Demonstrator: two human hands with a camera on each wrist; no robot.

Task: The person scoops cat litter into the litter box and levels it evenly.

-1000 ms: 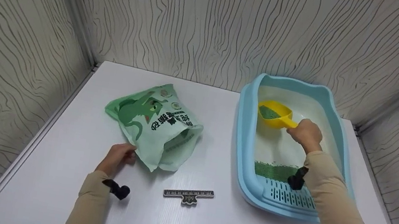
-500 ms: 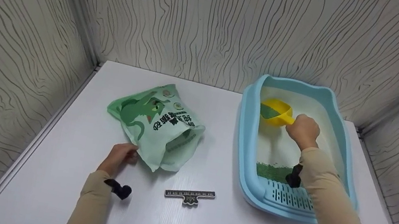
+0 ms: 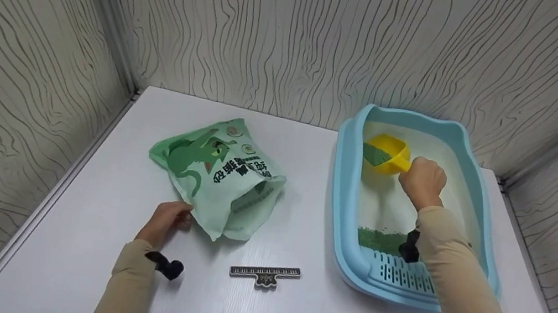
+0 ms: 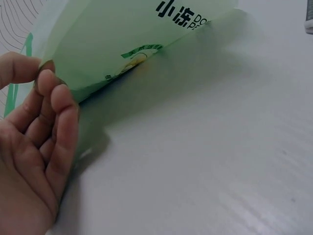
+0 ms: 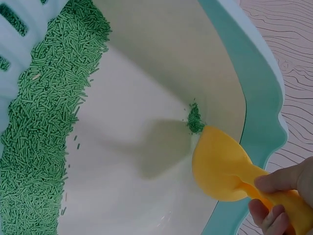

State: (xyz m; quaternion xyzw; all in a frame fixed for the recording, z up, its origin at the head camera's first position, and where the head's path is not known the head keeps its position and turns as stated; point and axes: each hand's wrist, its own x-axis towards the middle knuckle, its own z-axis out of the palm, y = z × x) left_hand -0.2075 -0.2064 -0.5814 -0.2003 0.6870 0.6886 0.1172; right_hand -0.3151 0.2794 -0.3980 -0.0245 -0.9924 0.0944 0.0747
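Head view: dark clip lies near bag.

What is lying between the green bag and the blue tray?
Only bare table shows between the bag and the tray in the head view; the clip lies lower in that picture.

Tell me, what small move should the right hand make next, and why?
I would probably tip the yellow scoop a little further, emptying it into the blue tray. The right hand grips its handle, green pellets show in the scoop, and only a small patch of pellets shows just past its lip.
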